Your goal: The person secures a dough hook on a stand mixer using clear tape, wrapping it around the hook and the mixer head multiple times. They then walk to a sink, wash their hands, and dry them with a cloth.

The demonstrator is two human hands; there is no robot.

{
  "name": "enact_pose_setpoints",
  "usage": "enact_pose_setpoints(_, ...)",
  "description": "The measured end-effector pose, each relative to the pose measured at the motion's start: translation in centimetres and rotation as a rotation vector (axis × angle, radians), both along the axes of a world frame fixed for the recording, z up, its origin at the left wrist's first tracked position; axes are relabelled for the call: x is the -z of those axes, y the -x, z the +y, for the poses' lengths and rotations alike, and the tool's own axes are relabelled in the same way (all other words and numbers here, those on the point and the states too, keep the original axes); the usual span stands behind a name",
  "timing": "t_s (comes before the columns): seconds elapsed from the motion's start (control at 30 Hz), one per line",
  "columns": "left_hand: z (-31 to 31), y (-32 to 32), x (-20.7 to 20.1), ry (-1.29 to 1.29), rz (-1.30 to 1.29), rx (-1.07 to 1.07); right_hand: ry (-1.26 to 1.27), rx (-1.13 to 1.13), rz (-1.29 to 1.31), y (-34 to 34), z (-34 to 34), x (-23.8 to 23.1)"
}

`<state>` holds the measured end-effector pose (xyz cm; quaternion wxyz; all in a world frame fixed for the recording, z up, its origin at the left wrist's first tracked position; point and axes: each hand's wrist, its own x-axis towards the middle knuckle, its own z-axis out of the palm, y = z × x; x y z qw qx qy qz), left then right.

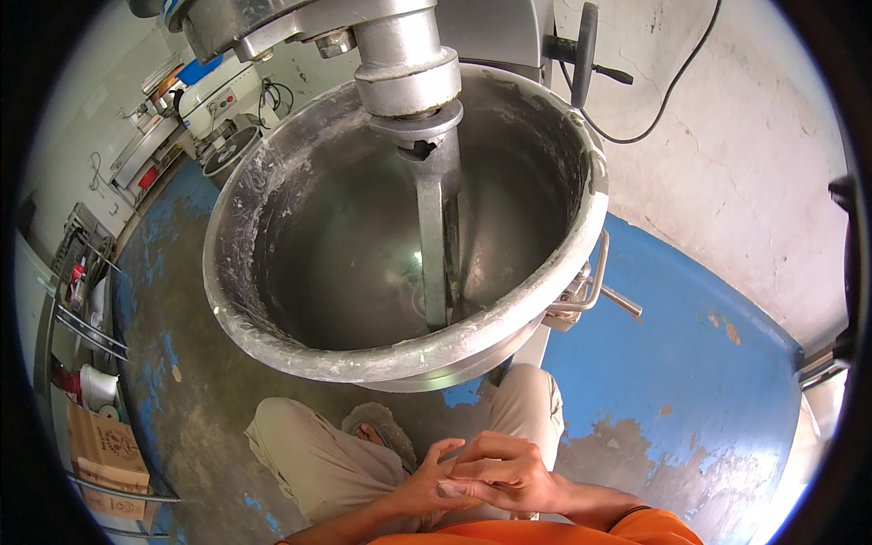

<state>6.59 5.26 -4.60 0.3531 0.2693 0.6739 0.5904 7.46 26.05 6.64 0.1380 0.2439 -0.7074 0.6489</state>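
Observation:
My left hand (425, 479) and my right hand (504, 470) are brought together over my lap, touching. The fingers of the right hand curl across those of the left, so both look closed. Whatever lies between them, if anything, is hidden. In front of my knees stands a large metal mixing bowl (400, 359), its rim and inner wall smeared with dried whitish residue. A metal beater (434, 245) hangs into it from the mixer head (404, 54). Neither hand touches the bowl or the beater.
A bent handle (599, 272) and a metal bar (622, 300) stick out at the bowl's right. A handwheel (586, 56) is on the mixer body. Another mixer (213, 104) stands at the far left. Cardboard boxes (107, 450) and a rack (91, 336) line the left. The blue floor paint (672, 318) is worn.

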Motion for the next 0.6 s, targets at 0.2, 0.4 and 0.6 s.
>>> enact_pose_setpoints(0.2,0.4,-1.1,1.1,0.061,-0.092,-0.047,-0.073,-0.007,0.037,-0.6,0.3,-0.2)
enact_pose_setpoints(0.4,-0.7,-1.8,2.3,-0.22,-0.464,-0.285,-0.092,-0.039,0.061,-1.0,0.1,-0.4)
enact_pose_setpoints(0.6,-1.5,-1.7,5.1,-0.103,-0.539,-0.293,-0.074,-0.057,0.175,0.0,-1.1,-1.2)
